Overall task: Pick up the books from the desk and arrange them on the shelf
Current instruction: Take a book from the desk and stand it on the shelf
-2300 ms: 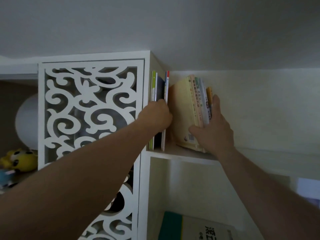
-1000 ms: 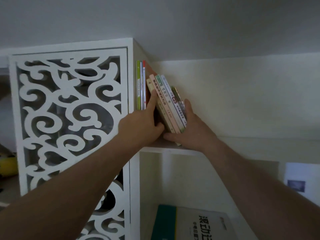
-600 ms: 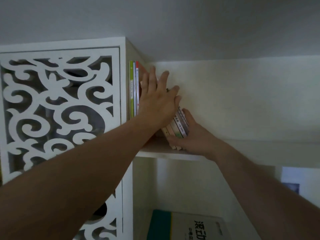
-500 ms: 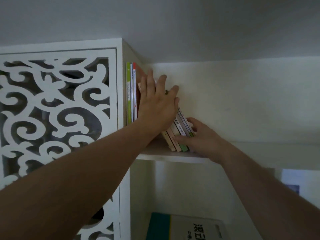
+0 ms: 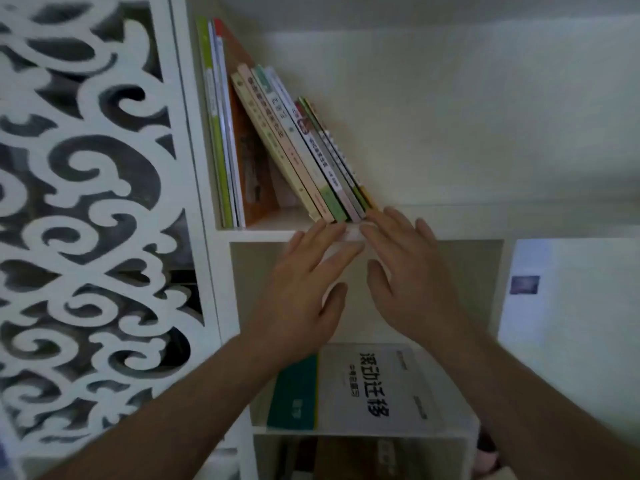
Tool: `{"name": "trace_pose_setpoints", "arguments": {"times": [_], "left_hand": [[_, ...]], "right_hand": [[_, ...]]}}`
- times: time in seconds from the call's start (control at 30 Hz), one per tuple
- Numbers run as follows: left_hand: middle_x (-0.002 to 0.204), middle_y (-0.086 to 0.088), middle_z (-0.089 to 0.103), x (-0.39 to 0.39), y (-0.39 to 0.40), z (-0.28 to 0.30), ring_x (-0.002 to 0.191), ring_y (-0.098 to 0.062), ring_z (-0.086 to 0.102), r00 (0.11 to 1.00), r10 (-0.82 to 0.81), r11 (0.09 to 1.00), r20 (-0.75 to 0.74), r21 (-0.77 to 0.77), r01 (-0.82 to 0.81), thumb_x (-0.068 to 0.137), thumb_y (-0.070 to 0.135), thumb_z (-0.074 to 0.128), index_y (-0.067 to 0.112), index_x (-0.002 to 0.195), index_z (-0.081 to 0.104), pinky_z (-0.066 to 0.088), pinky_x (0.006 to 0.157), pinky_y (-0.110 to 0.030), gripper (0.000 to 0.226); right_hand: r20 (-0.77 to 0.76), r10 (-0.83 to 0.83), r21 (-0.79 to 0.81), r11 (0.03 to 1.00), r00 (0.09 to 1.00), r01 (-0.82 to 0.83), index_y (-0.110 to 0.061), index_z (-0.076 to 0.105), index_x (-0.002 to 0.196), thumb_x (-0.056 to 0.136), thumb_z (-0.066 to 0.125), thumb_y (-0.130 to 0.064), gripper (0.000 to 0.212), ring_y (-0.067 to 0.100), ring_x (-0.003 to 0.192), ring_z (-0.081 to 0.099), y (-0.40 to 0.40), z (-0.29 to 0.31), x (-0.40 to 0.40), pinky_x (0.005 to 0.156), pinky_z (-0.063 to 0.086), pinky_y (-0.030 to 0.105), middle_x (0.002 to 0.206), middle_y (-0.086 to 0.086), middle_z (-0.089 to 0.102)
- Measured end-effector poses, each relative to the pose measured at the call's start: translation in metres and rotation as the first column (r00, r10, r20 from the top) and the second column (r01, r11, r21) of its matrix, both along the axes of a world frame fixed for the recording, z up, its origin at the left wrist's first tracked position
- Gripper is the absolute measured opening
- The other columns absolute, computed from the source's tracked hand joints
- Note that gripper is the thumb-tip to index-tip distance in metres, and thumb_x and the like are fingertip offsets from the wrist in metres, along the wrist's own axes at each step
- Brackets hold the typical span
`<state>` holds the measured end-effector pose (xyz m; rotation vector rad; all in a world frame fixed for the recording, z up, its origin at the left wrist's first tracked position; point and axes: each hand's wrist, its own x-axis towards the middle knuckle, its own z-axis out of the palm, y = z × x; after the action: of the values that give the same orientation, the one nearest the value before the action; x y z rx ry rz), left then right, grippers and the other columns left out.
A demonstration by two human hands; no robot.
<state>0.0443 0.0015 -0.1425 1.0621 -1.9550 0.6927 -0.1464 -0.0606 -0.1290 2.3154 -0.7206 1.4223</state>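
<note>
On the top shelf (image 5: 270, 229) several slim books (image 5: 294, 147) lean to the left against taller upright books (image 5: 221, 133) that stand by the shelf's left wall. My left hand (image 5: 304, 292) and my right hand (image 5: 405, 275) hang just below the shelf's front edge with fingers straight. Neither holds anything. The fingertips of both reach up to the edge, close under the feet of the leaning books, and I cannot tell if they touch them.
A white carved scroll panel (image 5: 90, 202) fills the left side. In the compartment below lies a flat white and green book (image 5: 349, 389). The top shelf runs on to the right past the books. A pale wall with a small picture (image 5: 524, 285) is at right.
Both hands have let go of the books and dropped below the shelf edge. The leaning books stay where they were pushed. The camera has tilted down.
</note>
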Motion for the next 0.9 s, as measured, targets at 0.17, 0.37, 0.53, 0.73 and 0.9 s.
{"name": "trace_pose_setpoints", "arguments": {"times": [0.17, 0.37, 0.53, 0.73, 0.9], "left_hand": [[0.123, 0.000, 0.061, -0.011, 0.009, -0.133, 0.114, -0.022, 0.058, 0.996, -0.085, 0.975, -0.005, 0.207, 0.084, 0.089, 0.028, 0.069, 0.027, 0.118, 0.069, 0.051, 0.094, -0.038, 0.029], [0.175, 0.008, -0.006, -0.008, -0.030, -0.198, 0.160, -0.033, -0.009, 0.909, 0.064, 0.484, 0.411, 0.784, -0.389, 0.093, 0.071, 0.056, 0.051, 0.162, -0.001, -0.004, 0.128, -0.061, 0.092], [0.172, 0.007, 0.024, 0.002, -0.037, -0.191, 0.157, -0.025, 0.025, 0.959, 0.075, 0.457, 0.274, 0.845, -0.277, 0.085, 0.086, 0.020, 0.050, 0.160, 0.026, 0.023, 0.127, -0.039, 0.083], [0.116, 0.004, 0.072, -0.003, -0.029, -0.160, 0.104, -0.017, 0.066, 0.938, 0.307, 0.573, -0.162, 0.819, -0.045, 0.108, 0.045, 0.050, 0.033, 0.137, 0.062, 0.047, 0.078, -0.027, 0.034], [0.113, 0.020, 0.075, -0.042, -0.007, -0.144, 0.104, 0.004, 0.067, 0.914, 0.185, 0.430, -0.362, 0.866, 0.256, 0.105, 0.042, 0.056, 0.043, 0.120, 0.072, 0.053, 0.091, -0.017, 0.022]], "right_hand": [[-0.220, -0.073, 0.495, 0.851, 0.973, 0.176, -0.028, 0.067, 0.135, 0.096, 0.043, -0.057, 0.055, 0.016, 0.140, 0.047, -0.002, -0.155, -0.052, 0.110, 0.050, 0.051, 0.154, -0.012, 0.051], [-0.654, 0.013, 0.653, 0.514, 0.756, 0.556, -0.039, 0.002, 0.166, 0.095, 0.039, -0.080, 0.090, 0.027, 0.162, -0.007, -0.011, -0.227, -0.077, 0.129, -0.002, 0.047, 0.175, -0.011, -0.009], [0.008, -0.201, 0.926, 0.371, 0.980, 0.068, -0.035, 0.057, 0.140, 0.094, 0.077, -0.037, 0.051, 0.004, 0.128, 0.050, 0.001, -0.217, -0.074, 0.112, 0.043, 0.019, 0.137, -0.026, 0.055], [0.545, -0.445, 0.838, 0.280, 0.710, -0.468, -0.023, 0.052, 0.147, 0.095, 0.076, -0.024, 0.057, -0.005, 0.110, 0.058, 0.024, -0.208, -0.058, 0.092, 0.046, 0.018, 0.135, -0.015, 0.060], [0.683, -0.324, 0.695, 0.011, 0.655, -0.719, -0.040, 0.043, 0.154, 0.091, 0.078, -0.046, 0.072, 0.007, 0.113, 0.067, 0.040, -0.201, -0.007, 0.082, 0.058, 0.021, 0.136, -0.007, 0.065]]}}
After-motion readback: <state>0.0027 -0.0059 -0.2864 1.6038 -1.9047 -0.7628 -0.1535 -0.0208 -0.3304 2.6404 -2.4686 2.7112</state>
